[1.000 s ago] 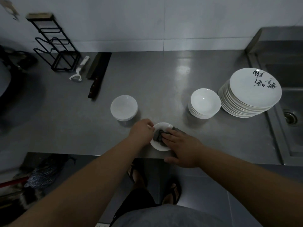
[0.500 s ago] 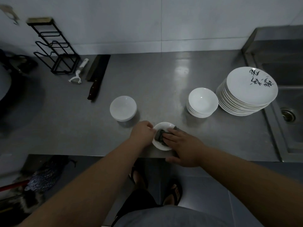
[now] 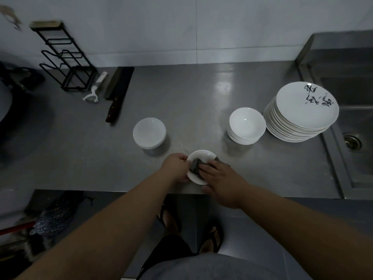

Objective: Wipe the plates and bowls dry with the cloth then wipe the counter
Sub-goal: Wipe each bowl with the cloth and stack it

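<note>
- Counter (image 3: 201,98): steel, runs left to right; sink (image 3: 351,126) at its right end.
- Plates (image 3: 302,114): tall stack at right, just beside the sink; top plate carries a dark painted motif.
- Bowls, right stack (image 3: 247,125): just left of the plates, near touching them. Judged the not-yet-wiped pile.
- Bowls, left stack (image 3: 149,132): shorter, well apart from the right stack. Judged the wiped pile.
- Right hand (image 3: 222,178): fingers laid fairly flat, pressing the cloth down into the dish.
- Left hand (image 3: 177,166): fingers curled round the dish's left rim, steadying it.
- Dish (image 3: 203,156): small, white, upright at the counter's front edge, between the two hands.
- Cloth (image 3: 194,166): dark, bunched inside the dish; a corner shows past the right rim.
- Key relation: left stack lies up and left of the dish, on the left hand's side; right stack lies up and right, nearer the right hand.
- Knife (image 3: 119,89), peeler (image 3: 95,88), rack (image 3: 64,57): far left, well apart from the work.
</note>
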Demonstrator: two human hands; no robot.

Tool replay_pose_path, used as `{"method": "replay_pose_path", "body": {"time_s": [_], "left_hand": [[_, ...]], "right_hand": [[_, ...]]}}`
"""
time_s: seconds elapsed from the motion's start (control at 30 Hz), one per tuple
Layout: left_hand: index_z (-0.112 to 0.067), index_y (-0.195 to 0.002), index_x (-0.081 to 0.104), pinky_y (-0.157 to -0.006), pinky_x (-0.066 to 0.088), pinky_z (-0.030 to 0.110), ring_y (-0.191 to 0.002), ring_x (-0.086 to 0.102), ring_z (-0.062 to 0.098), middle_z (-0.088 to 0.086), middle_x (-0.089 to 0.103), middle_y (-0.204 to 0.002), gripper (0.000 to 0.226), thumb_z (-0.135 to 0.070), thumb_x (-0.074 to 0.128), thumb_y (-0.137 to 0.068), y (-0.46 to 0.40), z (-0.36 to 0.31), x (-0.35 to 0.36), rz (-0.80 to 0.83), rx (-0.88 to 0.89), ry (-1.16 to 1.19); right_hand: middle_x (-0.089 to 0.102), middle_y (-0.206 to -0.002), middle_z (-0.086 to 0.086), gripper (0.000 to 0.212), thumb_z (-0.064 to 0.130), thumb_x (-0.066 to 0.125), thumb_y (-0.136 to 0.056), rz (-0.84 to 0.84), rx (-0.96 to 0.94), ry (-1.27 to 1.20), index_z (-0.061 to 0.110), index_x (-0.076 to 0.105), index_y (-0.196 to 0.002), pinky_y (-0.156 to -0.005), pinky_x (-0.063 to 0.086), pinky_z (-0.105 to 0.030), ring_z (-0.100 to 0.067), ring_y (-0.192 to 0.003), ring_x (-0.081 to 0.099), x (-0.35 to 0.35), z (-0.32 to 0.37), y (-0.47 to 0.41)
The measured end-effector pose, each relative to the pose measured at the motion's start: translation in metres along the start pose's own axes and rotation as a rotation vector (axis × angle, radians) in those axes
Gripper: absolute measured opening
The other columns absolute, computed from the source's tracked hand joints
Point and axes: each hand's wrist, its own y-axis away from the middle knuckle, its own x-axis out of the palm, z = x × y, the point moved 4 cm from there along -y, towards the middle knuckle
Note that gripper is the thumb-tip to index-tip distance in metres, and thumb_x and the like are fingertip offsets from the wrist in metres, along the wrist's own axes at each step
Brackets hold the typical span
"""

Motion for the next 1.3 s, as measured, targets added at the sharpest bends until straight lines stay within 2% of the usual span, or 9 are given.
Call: {"method": "replay_pose_path", "body": {"time_s": [0.13, 0.23, 0.43, 0.57, 0.83, 1.0, 1.1, 1.2, 1.3], "left_hand": [[-0.012, -0.091, 0.069, -0.043, 0.057, 0.034, -0.074, 0.07, 0.033, 0.019, 0.07, -0.096, 0.011, -0.008, 0.06, -0.097, 0.012, 0.005, 0.005, -0.046, -0.061, 0.13], [-0.012, -0.093, 0.07, -0.04, 0.054, 0.029, -0.07, 0.069, 0.028, 0.017, 0.071, -0.096, 0.01, -0.011, 0.061, -0.098, 0.017, 0.009, 0.008, -0.12, -0.065, 0.162], [-0.019, -0.082, 0.064, -0.067, 0.062, 0.057, -0.087, 0.071, 0.038, 0.014, 0.071, -0.092, 0.007, -0.024, 0.064, -0.077, 0.022, 0.002, -0.008, -0.183, 0.01, 0.257], [-0.022, -0.088, 0.062, -0.069, 0.064, 0.054, -0.093, 0.068, 0.034, 0.002, 0.066, -0.096, 0.005, -0.02, 0.061, -0.093, 0.054, -0.034, -0.029, -0.192, 0.121, 0.252], [-0.017, -0.11, 0.067, -0.063, 0.062, 0.035, -0.065, 0.074, 0.013, 0.005, 0.073, -0.092, 0.013, -0.022, 0.061, -0.1, 0.098, -0.087, -0.071, -0.305, 0.334, 0.136], [-0.012, -0.116, 0.071, -0.057, 0.056, 0.027, -0.057, 0.071, 0.011, 0.001, 0.074, -0.079, 0.021, -0.022, 0.066, -0.098, 0.112, -0.104, -0.093, -0.329, 0.442, 0.175], [-0.012, -0.113, 0.075, -0.074, 0.064, 0.033, -0.074, 0.075, 0.016, -0.005, 0.075, -0.082, 0.022, -0.025, 0.066, -0.099, 0.118, -0.115, -0.108, -0.32, 0.517, 0.255], [-0.038, -0.092, 0.074, -0.089, 0.06, 0.046, -0.09, 0.074, 0.022, -0.001, 0.078, -0.09, 0.018, -0.036, 0.059, -0.102, 0.126, -0.124, -0.122, -0.29, 0.573, 0.273], [-0.035, -0.091, 0.071, -0.099, 0.053, 0.043, -0.103, 0.069, 0.02, 0.008, 0.076, -0.105, 0.029, -0.04, 0.047, -0.107, 0.134, -0.133, -0.132, -0.198, 0.557, 0.406]], "right_hand": [[0.064, -0.131, 0.004, 0.043, 0.03, 0.067, -0.085, -0.156, 0.014, -0.034, 0.021, 0.066, -0.128, -0.079, 0.049, -0.041, -0.03, -0.109, 0.06, -0.002, 0.009, 0.0], [0.069, -0.11, -0.001, 0.024, 0.024, 0.059, -0.09, -0.244, 0.035, -0.192, 0.018, 0.071, -0.109, -0.074, 0.053, -0.043, -0.031, -0.093, 0.06, -0.012, 0.01, -0.001], [0.066, -0.085, 0.002, 0.035, 0.046, 0.042, -0.094, -0.2, 0.272, -0.399, 0.023, 0.067, -0.083, -0.072, 0.05, -0.037, -0.021, -0.081, 0.059, -0.056, 0.005, 0.015], [0.064, -0.076, 0.005, 0.033, 0.052, 0.048, -0.097, -0.114, 0.534, -0.41, 0.025, 0.057, -0.08, -0.068, 0.054, -0.037, -0.017, -0.073, 0.061, -0.088, -0.015, 0.021], [0.067, -0.057, -0.004, 0.029, 0.04, 0.052, -0.102, -0.263, 0.582, -0.781, 0.021, 0.063, -0.083, -0.033, 0.042, -0.025, -0.027, -0.038, 0.062, -0.187, 0.001, 0.011], [0.057, -0.053, -0.003, 0.044, 0.036, 0.046, -0.105, -0.321, 0.608, -0.837, 0.009, 0.051, -0.072, -0.038, 0.041, -0.027, -0.024, -0.04, 0.063, -0.218, 0.011, 0.001], [0.055, -0.059, -0.007, 0.046, 0.039, 0.045, -0.107, -0.394, 0.626, -0.861, 0.011, 0.052, -0.071, -0.04, 0.045, -0.027, -0.024, -0.044, 0.065, -0.237, 0.019, -0.004], [0.065, -0.065, -0.018, 0.055, 0.046, 0.041, -0.107, -0.499, 0.624, -1.091, 0.003, 0.054, -0.077, -0.048, 0.054, -0.046, -0.042, -0.052, 0.069, -0.251, 0.029, -0.013], [0.071, -0.079, -0.027, 0.051, 0.048, 0.038, -0.109, -0.622, 0.572, -1.261, 0.007, 0.065, -0.095, -0.05, 0.05, -0.041, -0.043, -0.054, 0.067, -0.267, 0.042, -0.02]]}}
